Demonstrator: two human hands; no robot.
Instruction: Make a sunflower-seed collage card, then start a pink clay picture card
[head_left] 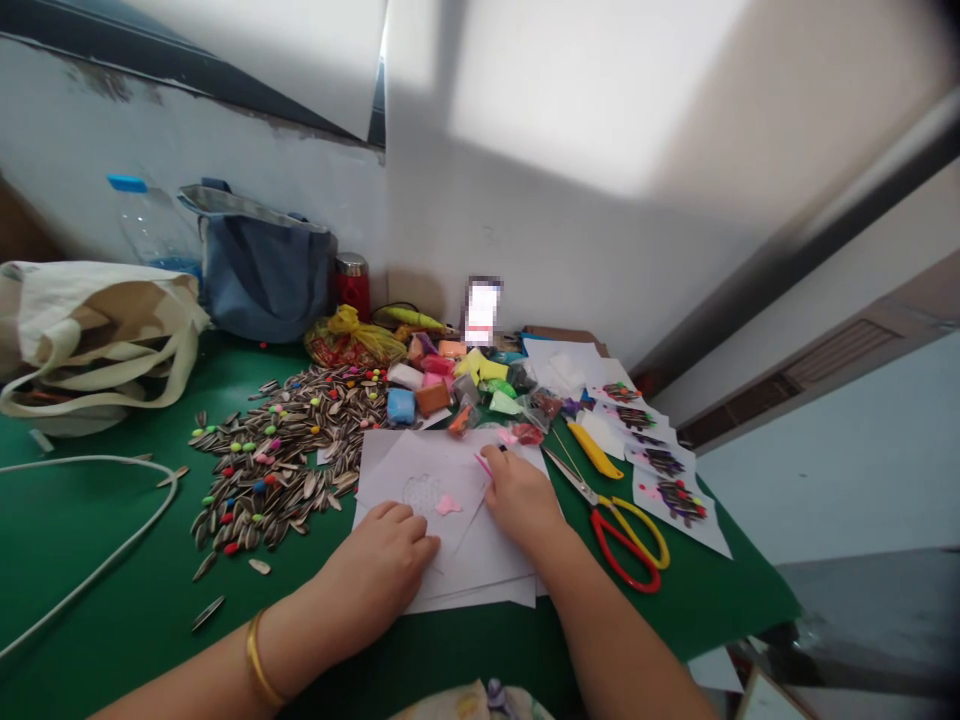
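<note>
White paper sheets (472,570) lie stacked on the green table. A round pencil drawing and a small flat pink clay piece (448,505) are on the top sheet. My left hand (390,560) rests on the paper's left part, fingers curled together; whether anything is under them is hidden. My right hand (517,490) is on the paper's right side, its fingers pinched around a thin pink stick (484,465) near the upper edge. The clay piece lies between the two hands.
Sunflower seeds with coloured beads (292,460) spread at left. Clay packets (431,398) sit behind the paper. Scissors (600,500), a yellow cutter (595,450) and decorated sheets (705,525) lie at right. Bags (262,270), a bottle (154,230) and a phone (481,312) stand behind.
</note>
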